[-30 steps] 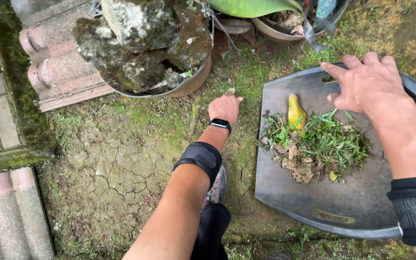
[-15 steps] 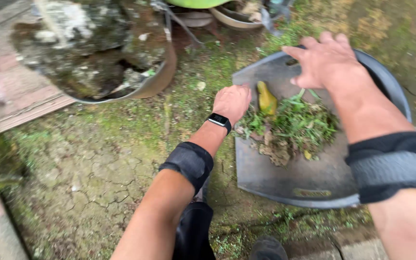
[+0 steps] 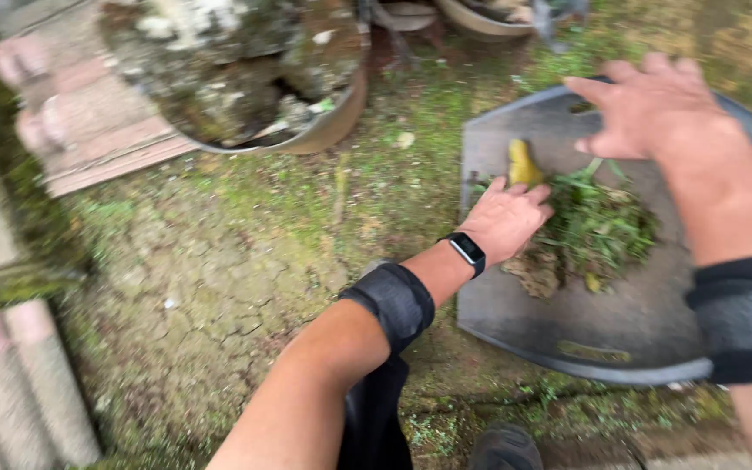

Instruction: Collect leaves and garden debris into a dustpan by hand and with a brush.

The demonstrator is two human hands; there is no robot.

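Where a second ago it worked the mossy ground, the left hand now rests loosely curled over the weed pile in the grey dustpan, while the right hand hovers open, empty.

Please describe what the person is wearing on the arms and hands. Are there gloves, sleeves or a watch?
No gloves: both hands are bare. The left hand has a black watch with a dark rectangular face on its wrist, and a black elastic band around the forearm. The right hand has no watch; its arm carries a similar black band.
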